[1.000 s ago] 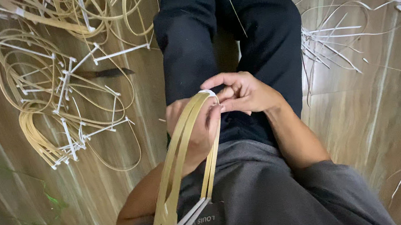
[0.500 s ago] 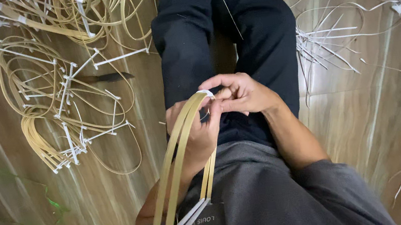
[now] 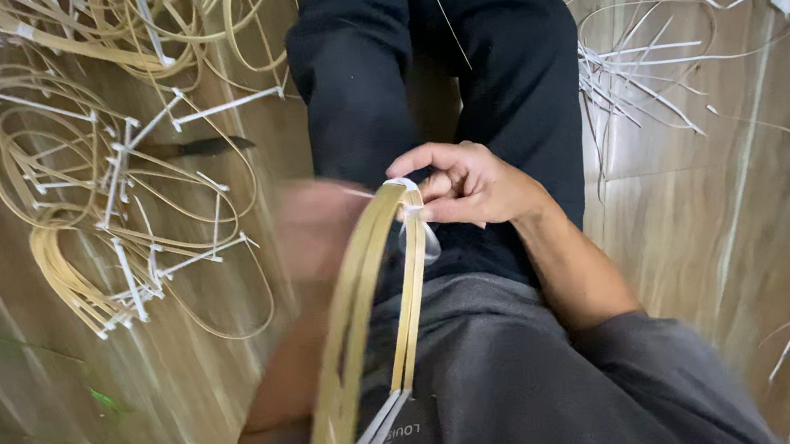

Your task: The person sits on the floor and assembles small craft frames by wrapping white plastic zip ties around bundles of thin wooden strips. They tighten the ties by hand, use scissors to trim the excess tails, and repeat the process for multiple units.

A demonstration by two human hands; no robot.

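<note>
A bundle of thin pale bamboo strips (image 3: 365,305) arches from my lap up to my hands, bound near its top by a white tie. My right hand (image 3: 465,184) pinches the bundle at that tie, fingers closed on it. My left hand (image 3: 321,225) is blurred by motion just left of the bundle's top; whether it grips the strips cannot be made out. Both hands hover over my legs in black trousers (image 3: 436,59).
Loops of bamboo strips bound with white ties (image 3: 103,186) lie on the wooden floor at the left. A dark knife (image 3: 198,147) rests among them. Loose white ties and thin slivers (image 3: 641,75) are scattered at the right.
My left hand has pulled away leftward from the top of the bundle and is now blurred. My right hand keeps its pinch on the tied end.
</note>
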